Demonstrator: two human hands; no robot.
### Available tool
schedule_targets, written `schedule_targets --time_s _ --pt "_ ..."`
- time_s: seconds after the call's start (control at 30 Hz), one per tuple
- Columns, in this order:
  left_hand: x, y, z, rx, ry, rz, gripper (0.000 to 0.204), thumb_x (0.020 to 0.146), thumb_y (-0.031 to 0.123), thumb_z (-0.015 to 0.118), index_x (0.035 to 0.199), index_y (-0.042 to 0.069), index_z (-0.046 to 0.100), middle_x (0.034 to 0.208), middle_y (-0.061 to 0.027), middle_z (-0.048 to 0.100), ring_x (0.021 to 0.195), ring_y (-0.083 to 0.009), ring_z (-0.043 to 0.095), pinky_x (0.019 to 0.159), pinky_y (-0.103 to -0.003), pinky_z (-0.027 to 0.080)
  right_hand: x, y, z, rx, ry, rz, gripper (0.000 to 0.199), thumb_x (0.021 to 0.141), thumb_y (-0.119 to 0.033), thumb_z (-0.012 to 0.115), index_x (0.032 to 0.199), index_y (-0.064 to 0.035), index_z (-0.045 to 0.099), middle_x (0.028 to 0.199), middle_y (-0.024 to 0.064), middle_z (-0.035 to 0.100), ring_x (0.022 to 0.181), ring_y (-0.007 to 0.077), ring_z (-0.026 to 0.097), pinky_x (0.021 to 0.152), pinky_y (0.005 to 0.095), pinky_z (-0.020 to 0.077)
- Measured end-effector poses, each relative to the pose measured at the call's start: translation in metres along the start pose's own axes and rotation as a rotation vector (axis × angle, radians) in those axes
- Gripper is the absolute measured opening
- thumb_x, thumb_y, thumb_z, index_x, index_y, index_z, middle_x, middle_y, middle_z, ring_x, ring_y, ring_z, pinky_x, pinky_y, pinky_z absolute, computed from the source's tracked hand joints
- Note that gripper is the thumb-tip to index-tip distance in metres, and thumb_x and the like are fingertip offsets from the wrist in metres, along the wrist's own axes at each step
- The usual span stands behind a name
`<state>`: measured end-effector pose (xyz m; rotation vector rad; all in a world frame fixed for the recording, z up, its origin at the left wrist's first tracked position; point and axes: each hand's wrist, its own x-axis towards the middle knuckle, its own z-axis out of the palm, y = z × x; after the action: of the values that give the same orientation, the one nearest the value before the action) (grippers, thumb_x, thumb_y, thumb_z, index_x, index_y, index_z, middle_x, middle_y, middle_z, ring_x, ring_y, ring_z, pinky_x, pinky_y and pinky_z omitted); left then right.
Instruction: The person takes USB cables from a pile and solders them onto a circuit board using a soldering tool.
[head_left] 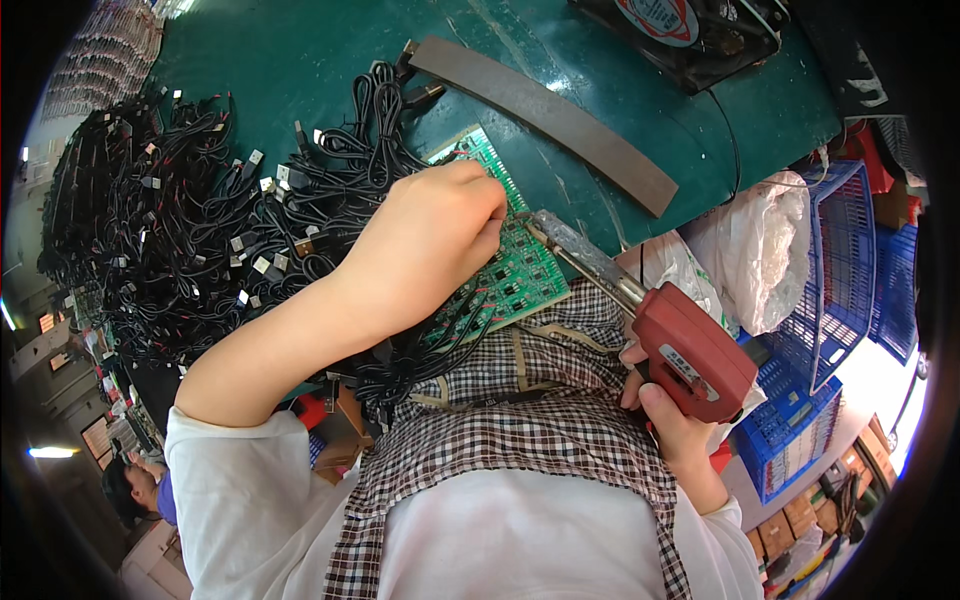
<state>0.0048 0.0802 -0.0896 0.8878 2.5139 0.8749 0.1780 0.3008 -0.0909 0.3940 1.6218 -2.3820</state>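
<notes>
A green circuit board [520, 265] lies on the dark green table [300, 60] close to my body. My left hand [435, 235] rests on top of the board with its fingers curled; whatever it pinches is hidden. My right hand [665, 420] grips a red soldering gun [690, 350]. The gun's metal barrel [580, 250] reaches to the board's right edge, near my left fingertips. Black wires [440, 340] run from the board's near edge toward my checked apron [520, 440].
A big heap of black cables with plugs [170, 230] covers the table's left. A dark curved strip [550, 115] lies beyond the board, a fan [690, 30] behind it. Blue baskets [840, 270] and a plastic bag [760, 250] stand right. Another person [135, 490] sits lower left.
</notes>
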Motion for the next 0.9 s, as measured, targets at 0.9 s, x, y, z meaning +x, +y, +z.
schedule_targets --time_s 0.9 --pt "-0.001 -0.005 0.004 -0.074 0.043 0.011 0.009 0.070 -0.003 0.063 0.078 0.000 0.059 0.072 -0.0068 0.055 0.061 -0.0161 0.056 0.056 -0.026 0.046 0.002 0.002 0.012 -0.161 0.194 0.045 0.053 0.079 -0.018 0.065 0.119 0.0072 0.042 0.076 0.0126 0.057 0.055 0.0156 0.052 0.050 0.0245 0.0411"
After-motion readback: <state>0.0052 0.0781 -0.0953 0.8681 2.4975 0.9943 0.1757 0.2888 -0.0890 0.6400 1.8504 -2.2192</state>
